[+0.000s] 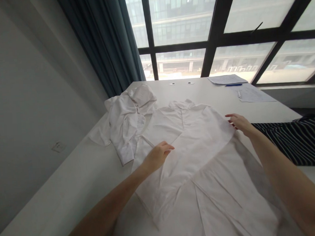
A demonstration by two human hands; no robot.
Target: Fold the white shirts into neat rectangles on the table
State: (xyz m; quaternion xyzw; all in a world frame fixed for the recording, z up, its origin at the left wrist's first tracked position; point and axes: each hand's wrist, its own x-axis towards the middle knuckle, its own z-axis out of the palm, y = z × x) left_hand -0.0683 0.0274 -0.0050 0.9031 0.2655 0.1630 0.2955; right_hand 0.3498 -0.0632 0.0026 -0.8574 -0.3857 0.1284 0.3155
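Observation:
A white long garment with a stand-up collar and a short front placket lies spread on the white table, its lower part running toward me in loose folds. My left hand is over the garment's left half, fingers loosely stretched with small gaps; whether they touch the cloth I cannot tell. At the garment's right edge, near the shoulder and sleeve, my right hand has its fingers apart, with the lower fingertips against the cloth. Beside the garment on the left, a second white garment lies crumpled.
A black garment with light stripes lies at the table's right side. Papers, a blue pen and a small white object are at the far right. Beyond the white table are a dark curtain and windows.

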